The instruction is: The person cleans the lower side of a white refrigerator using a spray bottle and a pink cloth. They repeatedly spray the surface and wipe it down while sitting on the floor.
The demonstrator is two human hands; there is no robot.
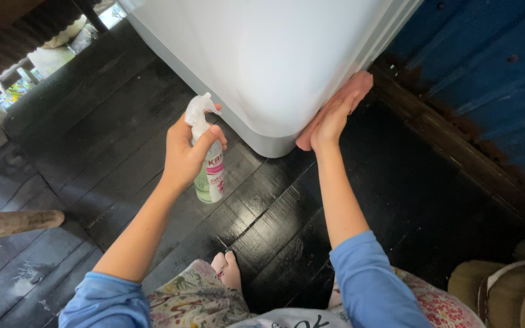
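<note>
My left hand (185,153) grips a clear spray bottle (209,176) with a white trigger head and a pink-and-white label, held upright in front of a large white appliance (262,61). My right hand (334,114) lies flat against the appliance's lower right side, pressing a pink cloth (360,82) onto the white surface. The cloth shows above and below my fingers. Both arms wear blue sleeves.
Dark, glossy wooden floorboards (274,218) run under the appliance. A blue corrugated wall (493,73) with a rusty bottom edge stands at the right. A wooden pole (13,222) lies at the left. My bare foot (227,270) shows below, and tan rounded objects (505,291) sit at bottom right.
</note>
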